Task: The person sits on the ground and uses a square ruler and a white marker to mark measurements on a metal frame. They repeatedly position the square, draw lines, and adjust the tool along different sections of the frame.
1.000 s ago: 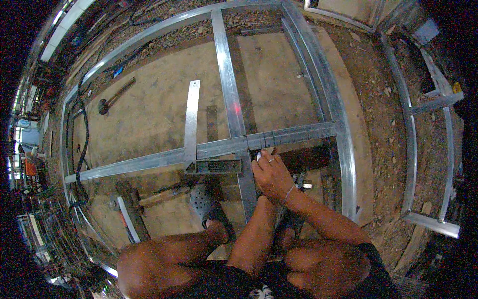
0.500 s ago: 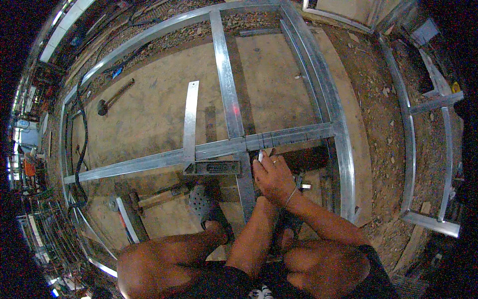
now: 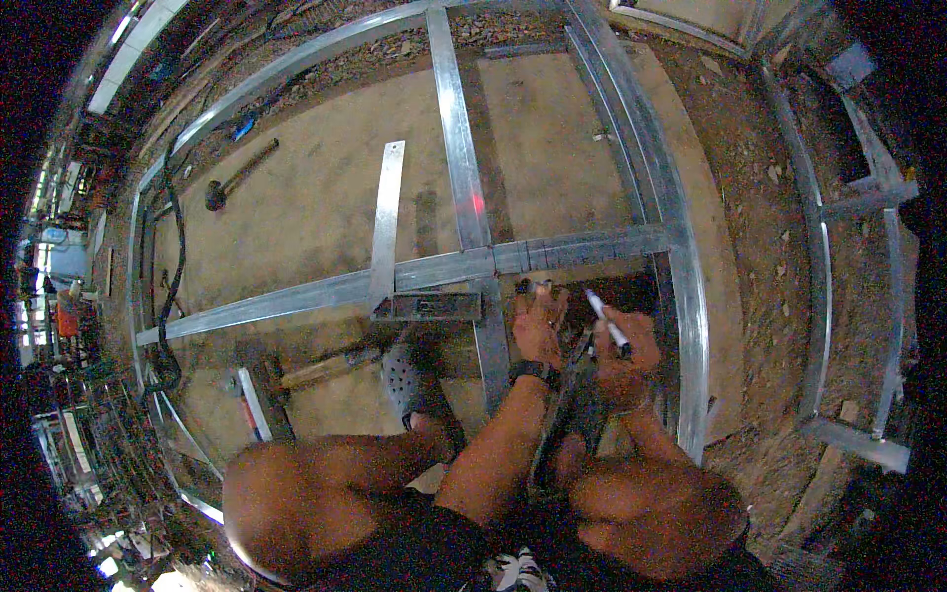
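Note:
My right hand is closed round a white marker pen with a dark end, tilted up to the left just below the crossbar. Left of it, my left hand, with a dark band at the wrist, has its fingers curled under the crossbar. Something small and dark shows at those fingertips, too blurred to name. Several dark lines run across the crossbar above my hands. A try square lies over the bar to the left, its metal blade pointing away and its dark stock on the near side.
The silvery metal frame surrounds my crouching legs, with a brown board under it. A mallet lies at far left, a hammer near my left foot. A black cable crosses the left side; another frame stands right.
My right hand has moved right and nearer with the marker pen, away from the crossbar. My left hand, mostly hidden before, now shows beside it. The view has shifted slightly.

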Demonstrator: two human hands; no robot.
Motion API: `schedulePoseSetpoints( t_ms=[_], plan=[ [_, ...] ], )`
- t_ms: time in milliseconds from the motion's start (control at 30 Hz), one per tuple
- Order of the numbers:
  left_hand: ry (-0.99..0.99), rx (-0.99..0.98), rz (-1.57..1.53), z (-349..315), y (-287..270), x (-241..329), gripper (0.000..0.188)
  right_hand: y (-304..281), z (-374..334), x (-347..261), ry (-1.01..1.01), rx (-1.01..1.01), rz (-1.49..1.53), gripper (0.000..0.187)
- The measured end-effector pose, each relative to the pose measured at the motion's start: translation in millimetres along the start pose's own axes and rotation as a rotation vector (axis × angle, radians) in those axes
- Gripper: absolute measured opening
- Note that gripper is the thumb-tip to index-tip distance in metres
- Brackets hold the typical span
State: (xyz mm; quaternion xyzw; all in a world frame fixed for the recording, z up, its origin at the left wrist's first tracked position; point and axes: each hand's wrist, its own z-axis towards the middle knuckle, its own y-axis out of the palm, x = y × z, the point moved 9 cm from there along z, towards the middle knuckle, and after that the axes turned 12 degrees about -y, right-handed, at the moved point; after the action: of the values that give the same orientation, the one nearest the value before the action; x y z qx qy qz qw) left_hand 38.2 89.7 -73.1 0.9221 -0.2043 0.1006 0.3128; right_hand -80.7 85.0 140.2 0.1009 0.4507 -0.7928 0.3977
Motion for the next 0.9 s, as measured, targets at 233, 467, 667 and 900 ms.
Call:
schedulePoseSetpoints(
  t_ms=[233,467,667,900],
  plan=[
    [0.017,-0.059,-0.083,41.3,-40.0,-19.1,0.030,-20.4,-68.3,43.7,0.398,0.125,0.184,0.018],
    [-0.033,-0.006,0.443,58.8,-25.8,-29.3,0.028,-42.7,-88.8,86.4,0.617,0.156,0.281,0.024],
    [-0.068,0.100,0.087,93.8,-59.7,-15.4,0.025,-22.6,-94.6,74.0,0.658,0.123,0.392,0.025],
    [0.051,-0.034,0.440,87.9,-30.0,22.3,0.018,27.4,-113.7,114.2,0.786,0.060,0.431,0.031]
  ],
)
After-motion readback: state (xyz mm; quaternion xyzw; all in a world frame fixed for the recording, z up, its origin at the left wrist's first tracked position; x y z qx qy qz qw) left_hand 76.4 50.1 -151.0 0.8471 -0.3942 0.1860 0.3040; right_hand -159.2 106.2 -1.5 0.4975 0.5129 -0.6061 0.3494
